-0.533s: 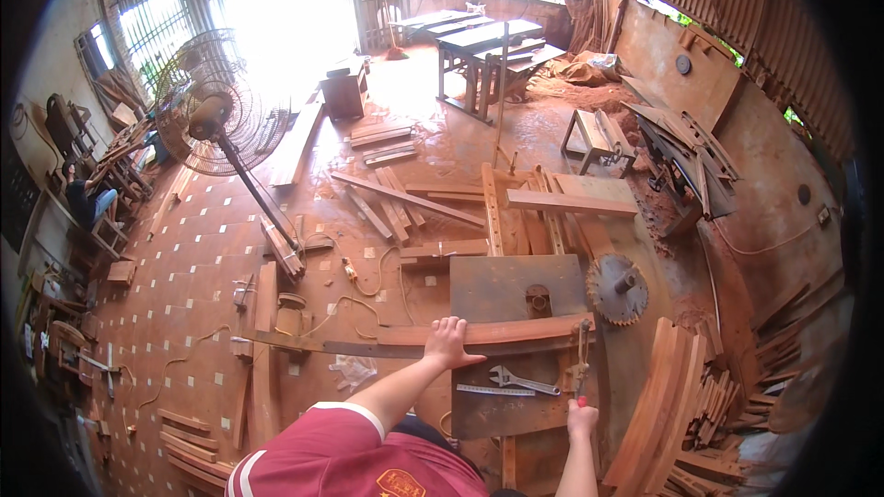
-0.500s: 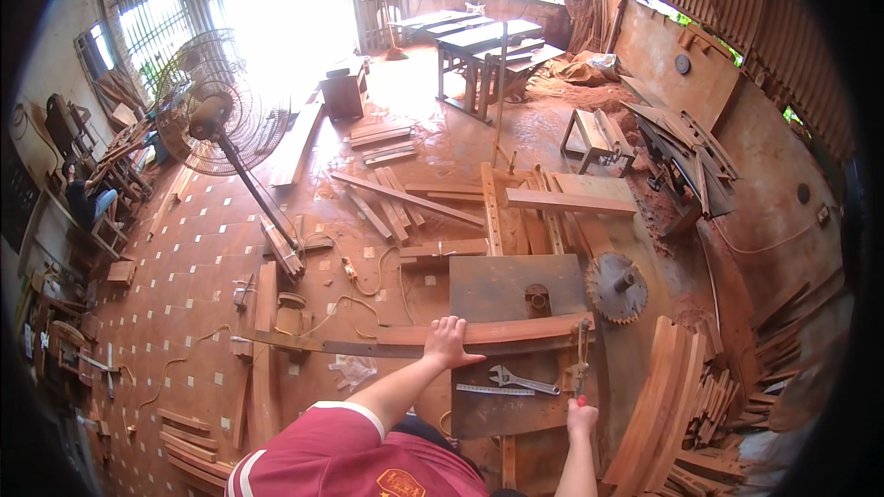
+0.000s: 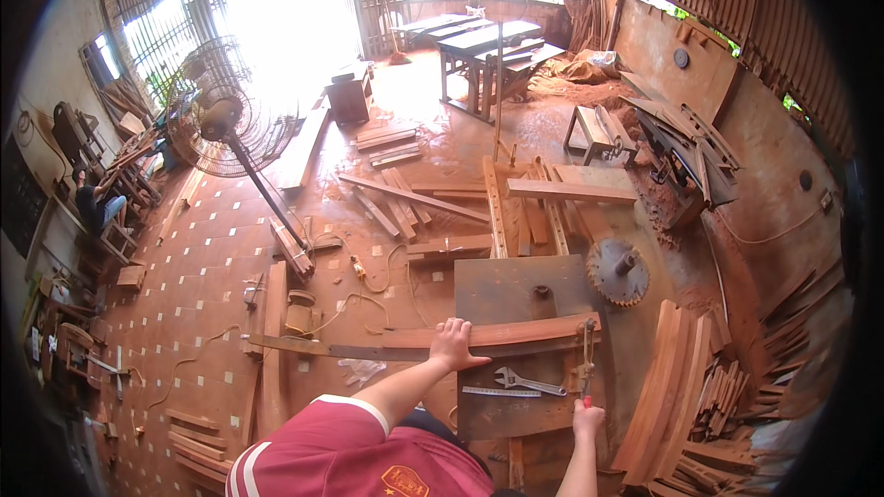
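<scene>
My left hand (image 3: 450, 345) grips a long reddish-brown wooden board (image 3: 529, 331), its fingers over the top and its thumb stretched to the right. Against the near side of that board lies a dark, thin strip (image 3: 364, 352) reaching far out to the left. At the right end a metal clamp (image 3: 587, 350) spans the board and the strip. My right hand (image 3: 587, 419) is closed around the clamp's red handle, just off the near right part of the dark metal machine table (image 3: 516, 285). An adjustable wrench (image 3: 529, 380) and a white ruler (image 3: 500, 392) lie near the clamp.
A toothed circular saw blade (image 3: 618, 272) stands right of the table. Long boards (image 3: 665, 387) are stacked at the near right. A large standing fan (image 3: 221, 120) is at the left, with cords (image 3: 368, 281) on the tiled floor. A person (image 3: 97, 202) sits at the far left.
The whole view has shifted slightly. My left hand stays on the board; my right hand stays on the clamp handle, its fingers turned a little.
</scene>
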Motion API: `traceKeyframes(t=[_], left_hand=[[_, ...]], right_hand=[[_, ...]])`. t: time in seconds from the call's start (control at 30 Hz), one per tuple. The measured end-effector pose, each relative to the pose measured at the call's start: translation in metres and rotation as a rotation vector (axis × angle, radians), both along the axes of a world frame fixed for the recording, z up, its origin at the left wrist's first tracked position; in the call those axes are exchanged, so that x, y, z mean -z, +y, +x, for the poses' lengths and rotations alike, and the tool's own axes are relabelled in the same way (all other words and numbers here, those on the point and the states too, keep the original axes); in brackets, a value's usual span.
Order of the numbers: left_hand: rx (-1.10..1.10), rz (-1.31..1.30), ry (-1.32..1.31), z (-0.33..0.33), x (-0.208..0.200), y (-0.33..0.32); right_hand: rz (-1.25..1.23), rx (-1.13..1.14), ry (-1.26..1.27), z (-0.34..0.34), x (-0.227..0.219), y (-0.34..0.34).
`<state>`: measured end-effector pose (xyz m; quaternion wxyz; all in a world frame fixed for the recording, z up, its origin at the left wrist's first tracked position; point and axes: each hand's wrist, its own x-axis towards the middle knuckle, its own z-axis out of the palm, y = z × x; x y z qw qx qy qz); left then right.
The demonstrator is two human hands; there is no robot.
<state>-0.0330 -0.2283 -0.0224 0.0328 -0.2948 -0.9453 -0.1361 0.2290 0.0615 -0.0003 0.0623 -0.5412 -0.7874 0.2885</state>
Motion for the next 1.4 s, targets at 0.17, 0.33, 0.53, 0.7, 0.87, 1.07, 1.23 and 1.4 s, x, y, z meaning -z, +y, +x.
traceKeyframes(t=[0.17,0.33,0.53,0.7,0.87,1.07,1.23,1.4], left_hand=[[0.004,0.005,0.008,0.015,0.002,-0.001],[0.007,-0.007,-0.043,0.024,0.0,-0.002],[0.003,-0.002,-0.027,0.031,-0.001,-0.004],[0.011,0.015,-0.017,0.031,0.002,-0.005],[0.001,0.002,0.005,0.032,-0.001,-0.003],[0.005,-0.006,-0.013,0.032,-0.004,-0.002],[0.008,-0.016,0.005,0.033,-0.003,-0.003],[0.01,0.006,0.016,0.032,0.003,-0.003]], right_hand=[[-0.001,-0.023,-0.001,0.017,0.007,0.002],[0.016,0.002,0.025,0.03,0.021,0.004],[0.03,0.001,0.027,0.035,0.015,0.001],[-0.001,-0.027,0.064,0.038,0.025,0.007],[-0.013,-0.032,0.041,0.037,0.008,0.002],[-0.025,-0.018,0.046,0.036,0.013,0.004],[-0.034,-0.003,0.066,0.035,0.007,0.0],[-0.082,-0.001,0.146,0.038,0.026,0.008]])
